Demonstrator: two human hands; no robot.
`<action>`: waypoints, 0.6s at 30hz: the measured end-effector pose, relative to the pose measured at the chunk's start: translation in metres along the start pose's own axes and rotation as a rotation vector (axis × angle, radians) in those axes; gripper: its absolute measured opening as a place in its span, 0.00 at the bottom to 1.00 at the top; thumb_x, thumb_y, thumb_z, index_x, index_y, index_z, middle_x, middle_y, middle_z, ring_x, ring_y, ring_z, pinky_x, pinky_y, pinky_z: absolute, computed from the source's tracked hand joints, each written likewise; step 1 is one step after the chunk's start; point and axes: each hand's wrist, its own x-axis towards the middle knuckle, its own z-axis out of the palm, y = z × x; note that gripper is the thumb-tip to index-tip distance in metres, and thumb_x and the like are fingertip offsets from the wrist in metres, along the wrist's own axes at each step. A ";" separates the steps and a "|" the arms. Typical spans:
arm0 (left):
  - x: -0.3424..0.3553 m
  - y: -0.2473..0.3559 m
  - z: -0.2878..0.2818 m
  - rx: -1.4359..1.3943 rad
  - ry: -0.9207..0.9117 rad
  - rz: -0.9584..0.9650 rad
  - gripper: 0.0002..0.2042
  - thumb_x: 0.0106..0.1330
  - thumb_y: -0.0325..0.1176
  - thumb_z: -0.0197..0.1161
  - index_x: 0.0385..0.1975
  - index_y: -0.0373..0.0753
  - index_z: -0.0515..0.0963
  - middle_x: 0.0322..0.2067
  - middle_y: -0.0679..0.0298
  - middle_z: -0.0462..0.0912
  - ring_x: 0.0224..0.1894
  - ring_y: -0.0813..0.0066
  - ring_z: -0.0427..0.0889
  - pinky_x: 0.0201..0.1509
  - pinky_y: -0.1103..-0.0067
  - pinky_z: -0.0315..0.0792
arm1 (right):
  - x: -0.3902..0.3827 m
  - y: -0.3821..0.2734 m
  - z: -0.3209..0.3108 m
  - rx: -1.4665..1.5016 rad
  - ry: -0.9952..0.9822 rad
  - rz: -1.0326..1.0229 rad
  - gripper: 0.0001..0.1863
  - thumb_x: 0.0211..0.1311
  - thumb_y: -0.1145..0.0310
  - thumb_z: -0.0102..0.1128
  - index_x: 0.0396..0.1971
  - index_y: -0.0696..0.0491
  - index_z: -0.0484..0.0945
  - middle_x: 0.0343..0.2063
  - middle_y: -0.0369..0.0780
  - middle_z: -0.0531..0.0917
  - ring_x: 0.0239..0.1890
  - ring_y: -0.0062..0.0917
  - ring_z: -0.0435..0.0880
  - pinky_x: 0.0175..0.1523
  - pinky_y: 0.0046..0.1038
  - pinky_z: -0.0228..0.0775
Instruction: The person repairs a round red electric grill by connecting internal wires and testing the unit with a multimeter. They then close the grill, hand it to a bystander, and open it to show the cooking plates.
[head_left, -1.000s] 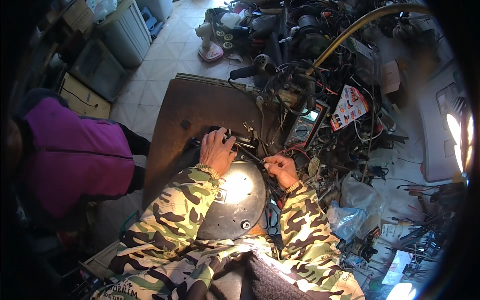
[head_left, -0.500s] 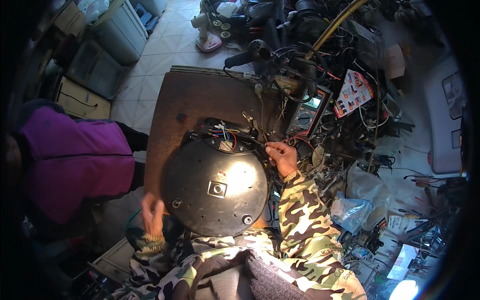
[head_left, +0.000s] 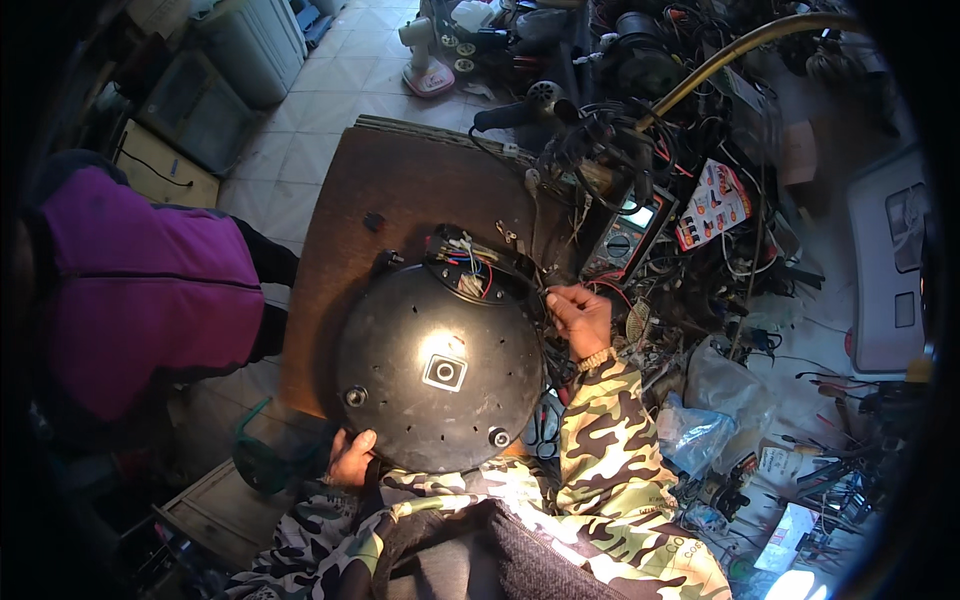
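A round black appliance base (head_left: 400, 400) lies with its underside up at the front of the brown wooden table. At its far edge an open compartment shows red, blue, yellow and white wires (head_left: 468, 255). My right hand (head_left: 582, 318) is pinched by the upper right rim, closed on what looks like a thin black cord (head_left: 530, 280); the fingertips partly hide it. My left hand (head_left: 350, 460) is curled against the lower left rim, thumb up, with some fingers hidden. Both sleeves are camouflage.
The table (head_left: 400, 180) holds small metal pieces (head_left: 507, 232). A multimeter (head_left: 622, 240), a hot-air gun or dryer (head_left: 520, 110) and tangled cables crowd the right. A person in purple (head_left: 150, 280) stands at the left. A green loop (head_left: 255, 450) hangs near a drawer (head_left: 220, 510).
My left hand has moved right, from beside the table onto the base's lower left rim. The right hand keeps its pinch near the upper right rim. The whole view has shifted slightly.
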 end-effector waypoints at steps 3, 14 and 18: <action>-0.006 0.015 0.016 0.034 0.137 -0.007 0.23 0.74 0.38 0.57 0.64 0.34 0.71 0.62 0.52 0.76 0.64 0.56 0.75 0.70 0.57 0.68 | 0.010 -0.023 -0.001 -0.070 -0.017 0.042 0.08 0.65 0.76 0.70 0.40 0.63 0.87 0.22 0.32 0.82 0.18 0.12 0.71 0.23 0.18 0.58; 0.002 0.016 0.008 -0.020 0.150 0.026 0.26 0.71 0.37 0.61 0.66 0.34 0.69 0.60 0.53 0.77 0.61 0.57 0.78 0.68 0.60 0.70 | 0.038 -0.003 -0.003 -0.088 -0.122 0.125 0.08 0.66 0.74 0.68 0.42 0.61 0.85 0.24 0.32 0.82 0.19 0.12 0.72 0.22 0.17 0.55; 0.003 0.014 0.005 -0.060 0.139 0.022 0.26 0.70 0.37 0.61 0.66 0.35 0.69 0.60 0.53 0.77 0.61 0.56 0.77 0.69 0.60 0.70 | 0.041 -0.001 -0.007 -0.152 -0.192 0.125 0.08 0.67 0.74 0.68 0.43 0.61 0.85 0.25 0.33 0.83 0.19 0.12 0.71 0.22 0.17 0.55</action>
